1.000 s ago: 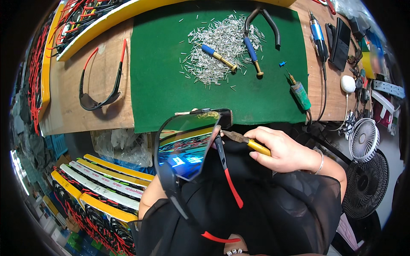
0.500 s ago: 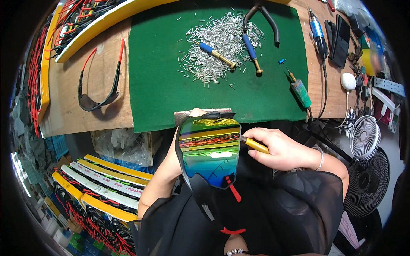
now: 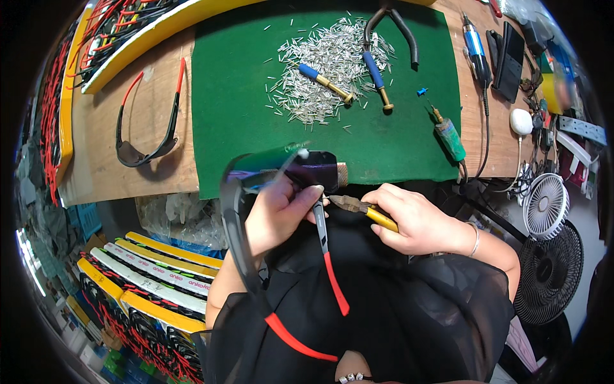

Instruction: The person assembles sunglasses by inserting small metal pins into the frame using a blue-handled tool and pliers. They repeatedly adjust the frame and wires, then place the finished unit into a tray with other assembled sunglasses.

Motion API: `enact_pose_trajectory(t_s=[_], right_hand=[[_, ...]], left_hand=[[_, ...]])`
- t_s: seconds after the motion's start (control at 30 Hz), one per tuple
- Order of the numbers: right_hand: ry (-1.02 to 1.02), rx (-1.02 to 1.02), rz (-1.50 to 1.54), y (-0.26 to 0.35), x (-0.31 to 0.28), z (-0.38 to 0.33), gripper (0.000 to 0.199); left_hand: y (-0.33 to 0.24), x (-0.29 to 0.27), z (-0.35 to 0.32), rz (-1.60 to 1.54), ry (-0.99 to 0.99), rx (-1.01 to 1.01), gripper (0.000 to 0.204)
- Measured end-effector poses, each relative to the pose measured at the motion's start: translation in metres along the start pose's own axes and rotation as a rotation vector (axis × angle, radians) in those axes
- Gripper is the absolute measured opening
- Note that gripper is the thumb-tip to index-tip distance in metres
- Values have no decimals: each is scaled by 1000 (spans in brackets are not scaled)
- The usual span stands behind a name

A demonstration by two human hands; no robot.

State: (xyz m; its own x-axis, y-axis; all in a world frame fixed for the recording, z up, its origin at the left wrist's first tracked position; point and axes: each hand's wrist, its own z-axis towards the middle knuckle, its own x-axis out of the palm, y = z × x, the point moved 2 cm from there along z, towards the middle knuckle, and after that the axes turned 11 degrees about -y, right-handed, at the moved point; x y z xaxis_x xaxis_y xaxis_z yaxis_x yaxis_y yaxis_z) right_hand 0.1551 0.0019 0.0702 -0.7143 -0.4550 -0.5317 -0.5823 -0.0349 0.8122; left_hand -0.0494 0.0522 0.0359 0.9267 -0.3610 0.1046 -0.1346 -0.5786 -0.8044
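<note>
Wraparound sunglasses (image 3: 240, 224) with dark lenses and black temples with red tips are pinched in my left hand (image 3: 281, 211) at the front edge of the bench. The thumb presses near one hinge, and the far side of the frame is blurred. My right hand (image 3: 409, 217) is closed round the yellow handles of pliers (image 3: 348, 203), whose jaws point at that hinge, close to my left thumb. Behind them, a green mat (image 3: 243, 96) carries a pile of small metal pins (image 3: 326, 64), with two blue-handled screwdrivers (image 3: 377, 73) on and beside it.
A second pair of sunglasses (image 3: 147, 150) lies on the wood at left. A green-handled tool (image 3: 451, 137) and a blue powered screwdriver (image 3: 474, 48) with cable lie right. Boxes of glasses (image 3: 153, 275) stand at lower left, fans (image 3: 547, 205) at far right.
My left hand has turned the sunglasses, so the mirrored lens no longer faces up and both temples hang toward me. The pliers' jaws, hidden behind the lens before, now show beside the hinge.
</note>
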Motion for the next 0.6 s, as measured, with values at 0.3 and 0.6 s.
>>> enact_pose_trajectory(t_s=[0.3, 0.6], right_hand=[[154, 104, 187, 2, 0, 4, 34], [197, 213, 374, 1, 1, 5, 28]], left_hand=[[-13, 7, -9, 44, -71, 10, 17], [-9, 8, -9, 28, -85, 27, 20]])
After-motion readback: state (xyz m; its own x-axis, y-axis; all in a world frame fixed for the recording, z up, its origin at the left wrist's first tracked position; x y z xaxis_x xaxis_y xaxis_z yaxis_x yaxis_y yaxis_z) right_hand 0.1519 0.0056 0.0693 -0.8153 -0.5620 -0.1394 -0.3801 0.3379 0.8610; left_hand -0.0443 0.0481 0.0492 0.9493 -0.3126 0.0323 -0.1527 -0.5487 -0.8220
